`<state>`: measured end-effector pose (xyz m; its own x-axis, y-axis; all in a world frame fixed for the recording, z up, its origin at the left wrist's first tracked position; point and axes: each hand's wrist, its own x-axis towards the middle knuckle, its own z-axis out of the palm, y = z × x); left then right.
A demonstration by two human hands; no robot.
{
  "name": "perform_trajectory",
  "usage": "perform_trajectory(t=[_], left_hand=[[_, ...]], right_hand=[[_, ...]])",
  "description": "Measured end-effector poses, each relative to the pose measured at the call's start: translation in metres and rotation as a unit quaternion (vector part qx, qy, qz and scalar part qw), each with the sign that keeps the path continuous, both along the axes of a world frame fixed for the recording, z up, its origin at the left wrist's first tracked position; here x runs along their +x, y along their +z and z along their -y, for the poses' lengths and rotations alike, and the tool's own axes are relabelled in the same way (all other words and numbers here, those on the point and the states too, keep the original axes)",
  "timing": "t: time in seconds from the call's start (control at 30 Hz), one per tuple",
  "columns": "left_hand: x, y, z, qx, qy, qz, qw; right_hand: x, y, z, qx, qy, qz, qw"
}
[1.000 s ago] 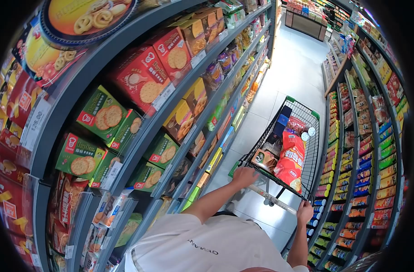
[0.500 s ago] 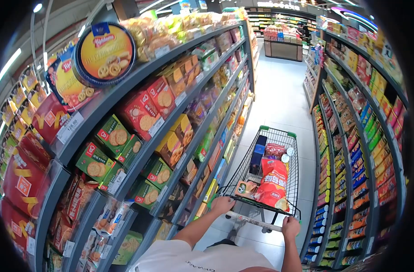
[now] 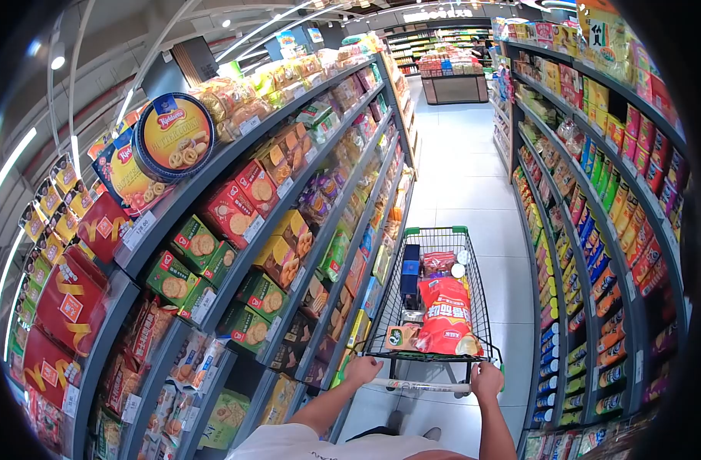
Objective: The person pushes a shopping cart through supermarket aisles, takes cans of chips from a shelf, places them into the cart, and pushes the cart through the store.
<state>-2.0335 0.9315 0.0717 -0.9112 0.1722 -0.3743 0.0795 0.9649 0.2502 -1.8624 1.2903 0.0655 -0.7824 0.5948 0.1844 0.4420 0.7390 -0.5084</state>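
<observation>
A wire shopping cart (image 3: 479,307) with green corner pieces stands in front of me. My left hand (image 3: 363,371) is closed around the left end of its handle (image 3: 419,386), and my right hand (image 3: 486,381) is closed around the right end. Inside the cart lies a large red snack bag (image 3: 447,316), with a dark blue box (image 3: 410,277) to its left. A smaller red package (image 3: 439,262) and white-lidded containers (image 3: 459,264) rest toward the front. A small box with a round pattern (image 3: 401,337) sits near the handle.
Shelves of boxed biscuits (image 3: 183,282) rise close on the left, topped by a round blue tin (image 3: 174,136). Packed snack shelves (image 3: 626,222) line the right. A pale tiled floor (image 3: 458,176) runs ahead to a display stand (image 3: 455,90). Two shoes show below the handle.
The view has tilted up and turned, bringing more ceiling and right-hand shelving into sight. The cart now appears lower and straighter. Both hands have stayed on its handle.
</observation>
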Motion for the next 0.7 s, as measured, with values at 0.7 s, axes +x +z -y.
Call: perform_trajectory(t=[0.7], left_hand=[[0.075, 0.011, 0.092, 0.106, -0.034, -0.069, 0.991]], right_hand=[[0.067, -0.004, 0.088, 0.052, -0.033, 0.106, 0.993]])
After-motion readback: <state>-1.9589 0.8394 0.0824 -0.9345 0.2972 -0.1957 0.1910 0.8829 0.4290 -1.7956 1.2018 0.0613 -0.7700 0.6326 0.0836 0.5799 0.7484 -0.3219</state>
